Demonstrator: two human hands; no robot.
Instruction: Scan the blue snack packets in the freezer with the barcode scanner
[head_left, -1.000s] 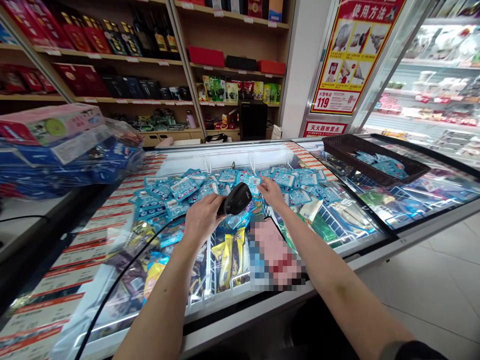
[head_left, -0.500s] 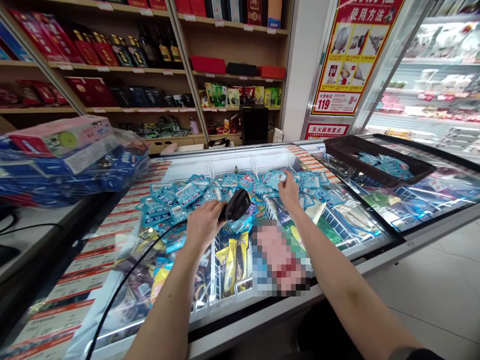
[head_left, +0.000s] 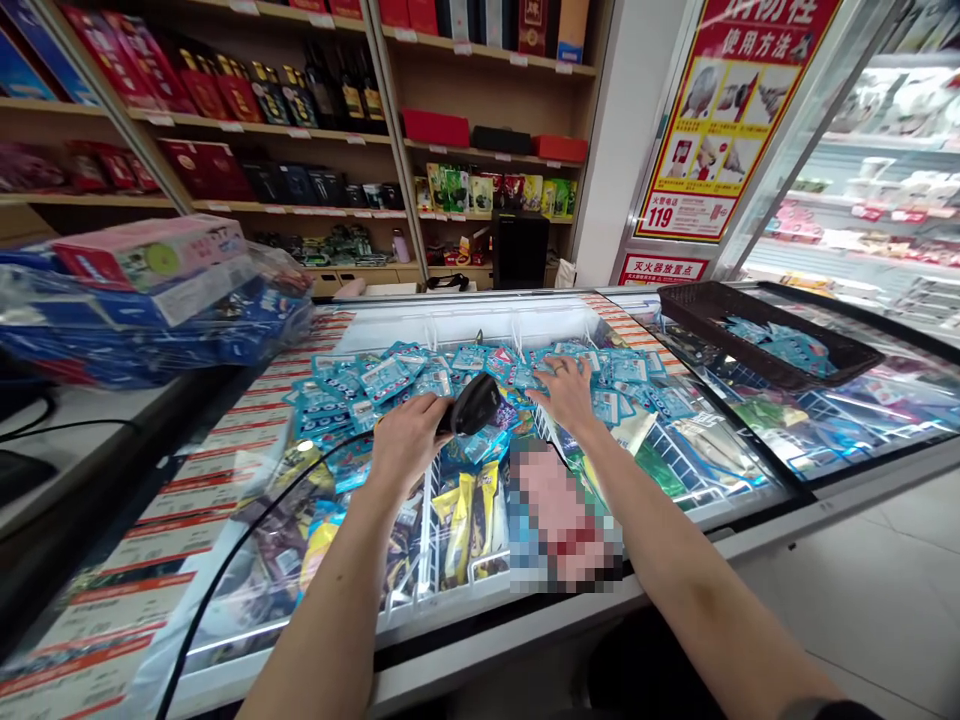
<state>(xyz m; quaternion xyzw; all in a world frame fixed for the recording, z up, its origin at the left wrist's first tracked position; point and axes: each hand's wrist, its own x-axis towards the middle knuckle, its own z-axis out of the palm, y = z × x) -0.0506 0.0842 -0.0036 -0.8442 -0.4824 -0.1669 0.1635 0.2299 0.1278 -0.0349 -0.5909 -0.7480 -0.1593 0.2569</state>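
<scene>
My left hand (head_left: 409, 435) is wrapped round the handle of a black corded barcode scanner (head_left: 475, 403), whose head points right over the chest freezer. Its black cable (head_left: 247, 560) runs down to the lower left. Many small blue packets (head_left: 386, 378) lie spread across the freezer's far part. Over the right portion of them is my right hand (head_left: 566, 392), fingers spread and reaching left, with no packet visibly gripped. Whether its fingertips touch the packets I cannot tell. Yellow ice cream wrappers (head_left: 469, 520) stand in a white wire basket (head_left: 427, 540) below the scanner.
A dark basket (head_left: 847, 370) with more blue packets rests on the freezer at right. Plastic-wrapped boxes (head_left: 150, 310) are stacked at left. Price labels (head_left: 161, 545) line the left glass. A pixelated patch (head_left: 562, 520) hides something at the front edge. Shelves (head_left: 495, 150) stand behind.
My right hand has opened from a pinch near a blue packet and moved slightly left and down, fingers now spread. My left hand keeps the scanner in place; the view has shifted a little.
</scene>
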